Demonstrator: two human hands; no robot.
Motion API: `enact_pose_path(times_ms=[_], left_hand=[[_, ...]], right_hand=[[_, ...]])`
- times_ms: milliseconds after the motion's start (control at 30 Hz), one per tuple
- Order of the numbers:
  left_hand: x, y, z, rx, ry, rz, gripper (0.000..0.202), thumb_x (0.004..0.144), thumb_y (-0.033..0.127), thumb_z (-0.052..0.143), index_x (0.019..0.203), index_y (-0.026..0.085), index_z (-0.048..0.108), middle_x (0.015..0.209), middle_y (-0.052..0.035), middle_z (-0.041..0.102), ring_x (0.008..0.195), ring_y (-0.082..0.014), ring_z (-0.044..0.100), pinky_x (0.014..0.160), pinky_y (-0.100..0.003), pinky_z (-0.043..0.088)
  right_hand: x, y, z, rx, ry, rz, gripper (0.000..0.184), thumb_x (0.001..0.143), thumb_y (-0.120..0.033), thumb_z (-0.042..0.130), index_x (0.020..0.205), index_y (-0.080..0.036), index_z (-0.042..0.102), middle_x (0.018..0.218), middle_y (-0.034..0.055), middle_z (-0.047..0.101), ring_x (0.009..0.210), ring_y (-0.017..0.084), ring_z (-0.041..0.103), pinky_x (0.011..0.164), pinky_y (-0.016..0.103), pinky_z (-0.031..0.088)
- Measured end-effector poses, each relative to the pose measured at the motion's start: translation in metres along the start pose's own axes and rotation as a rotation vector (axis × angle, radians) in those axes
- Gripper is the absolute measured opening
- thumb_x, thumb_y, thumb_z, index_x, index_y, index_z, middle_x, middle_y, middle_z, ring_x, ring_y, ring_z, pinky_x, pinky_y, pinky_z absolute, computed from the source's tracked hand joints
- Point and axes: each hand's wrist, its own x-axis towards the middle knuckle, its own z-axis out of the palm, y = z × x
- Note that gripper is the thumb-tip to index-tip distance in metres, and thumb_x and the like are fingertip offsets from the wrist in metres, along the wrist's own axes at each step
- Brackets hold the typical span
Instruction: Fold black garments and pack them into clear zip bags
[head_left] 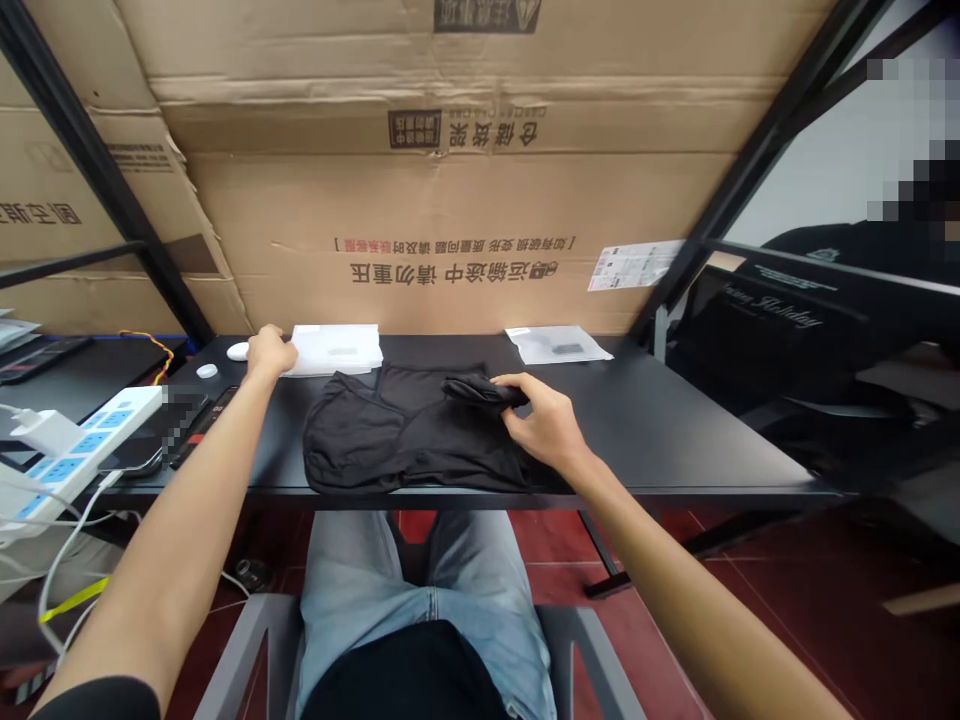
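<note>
My right hand (pixel 547 418) is closed on a folded piece of black cloth (pixel 480 390), lifted slightly above the table. Beneath it a black garment (pixel 405 435) lies spread out near the table's front edge; whether the two are one piece I cannot tell. At the back left, my left hand (pixel 271 352) is closed at the left edge of a stack of white plastic bags (pixel 337 346), its fingertips partly hidden. A white rounded object (pixel 238 351) sits just left of that hand. Another whitish bag (pixel 559 344), with something dark showing through, lies at the back right.
Cardboard (pixel 450 200) walls off the back of the black table (pixel 675 430). On the left are a white lid (pixel 207 371), phones (pixel 161 425), a power strip (pixel 90 440) and cables. A person in dark clothing (pixel 862 260) is at the right, beyond the metal frame.
</note>
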Motion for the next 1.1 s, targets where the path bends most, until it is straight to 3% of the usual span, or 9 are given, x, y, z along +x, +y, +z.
enact_pose_path(times_ms=[100,200,267,400,567,700,833,1000,1100], left_hand=[[-0.007,0.007,0.001,0.166,0.074,0.024,0.050,0.090,0.023,0.077,0.135,0.007,0.063,0.148,-0.0266,0.062,0.144,-0.0457,0.050,0.123,-0.065,0.037],[-0.025,0.032,0.012,0.307,0.058,0.199,0.042,0.094,0.028,0.069,0.133,0.012,0.067,0.141,-0.0240,0.067,0.138,-0.0418,0.057,0.120,-0.058,0.043],[-0.046,0.056,0.022,0.282,-0.018,0.349,0.033,0.097,0.032,0.065,0.126,0.016,0.071,0.131,-0.0187,0.073,0.127,-0.0370,0.065,0.116,-0.052,0.047],[-0.111,0.103,0.049,0.082,-0.331,0.622,0.026,0.101,0.038,0.064,0.117,0.020,0.074,0.114,-0.0101,0.079,0.106,-0.0271,0.072,0.101,-0.040,0.055],[-0.185,0.134,0.090,0.113,-0.437,0.849,0.042,0.096,0.050,0.076,0.125,0.020,0.073,0.125,-0.0122,0.075,0.118,-0.0319,0.068,0.105,-0.044,0.055],[-0.206,0.145,0.116,0.232,-0.437,0.858,0.038,0.096,0.047,0.078,0.125,0.022,0.074,0.126,-0.0125,0.074,0.123,-0.0339,0.065,0.098,-0.044,0.058],[-0.205,0.145,0.124,0.199,-0.397,0.759,0.020,0.105,0.037,0.066,0.119,0.024,0.074,0.124,-0.0108,0.076,0.118,-0.0307,0.069,0.087,-0.041,0.059],[-0.193,0.125,0.116,-0.065,-0.383,0.594,0.026,0.105,0.035,0.066,0.127,0.022,0.070,0.112,-0.0078,0.078,0.099,-0.0249,0.074,0.089,-0.038,0.058],[-0.185,0.115,0.113,-0.189,-0.459,0.562,0.031,0.102,0.039,0.071,0.130,0.023,0.071,0.109,-0.0056,0.078,0.090,-0.0214,0.074,0.085,-0.034,0.059]], right_hand=[[0.007,0.005,-0.005,-0.008,-0.013,-0.080,0.042,0.085,-0.006,0.059,0.117,-0.027,0.075,0.129,0.0091,0.078,0.128,0.034,0.070,0.114,0.058,0.057],[0.015,0.011,-0.008,-0.032,0.001,-0.103,0.041,0.085,-0.006,0.061,0.115,-0.029,0.078,0.129,0.0102,0.075,0.126,0.035,0.067,0.114,0.061,0.056],[0.018,0.013,-0.007,-0.002,-0.018,-0.106,0.039,0.087,-0.007,0.060,0.113,-0.029,0.078,0.130,0.0110,0.073,0.124,0.034,0.067,0.111,0.058,0.057],[0.017,0.016,-0.005,0.118,-0.195,-0.125,0.037,0.087,-0.006,0.055,0.110,-0.026,0.076,0.134,0.0111,0.069,0.125,0.029,0.069,0.108,0.048,0.060],[0.003,0.019,-0.011,0.178,-0.348,-0.108,0.046,0.083,-0.001,0.048,0.115,-0.024,0.073,0.131,0.0096,0.073,0.127,0.025,0.071,0.114,0.047,0.057],[-0.008,0.025,-0.014,0.252,-0.163,0.017,0.034,0.092,-0.010,0.053,0.117,-0.025,0.072,0.131,0.0101,0.074,0.125,0.027,0.072,0.109,0.049,0.060],[-0.013,0.023,-0.015,0.306,0.007,0.091,0.012,0.101,-0.032,0.066,0.110,-0.025,0.069,0.114,0.0093,0.075,0.105,0.027,0.075,0.097,0.046,0.065],[-0.010,0.008,-0.016,0.215,-0.229,-0.030,0.010,0.103,-0.034,0.066,0.106,-0.026,0.072,0.119,0.0092,0.077,0.113,0.028,0.075,0.108,0.048,0.061],[-0.009,0.007,-0.013,0.194,-0.240,-0.044,0.007,0.102,-0.030,0.065,0.103,-0.026,0.070,0.119,0.0095,0.076,0.115,0.028,0.073,0.108,0.049,0.061]])
